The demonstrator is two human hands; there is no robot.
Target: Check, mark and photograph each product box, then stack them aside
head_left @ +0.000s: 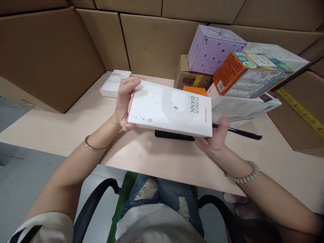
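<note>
A white power bank box (pixel 164 106) is held up over the table, tilted, its printed face toward me and its lettering turned sideways. My left hand (pixel 124 101) grips its left end, thumb at the lower corner and fingers over the upper edge. At the lower right corner, my right hand (pixel 215 136) supports the box with fingers underneath; its thumb is raised and blurred. Beneath the box lies a flat black object (pixel 174 135), mostly hidden. A black pen-like stick (pixel 245 134) shows just past my right hand.
Another white power bank box (pixel 116 82) lies at the back left. Stacked at the right are a purple box (pixel 215 52), an orange box (pixel 243 74), a small brown carton (pixel 183 74) and white boxes (pixel 243 109). Large cardboard cartons (pixel 157 44) wall the table's (pixel 152 155) back and sides.
</note>
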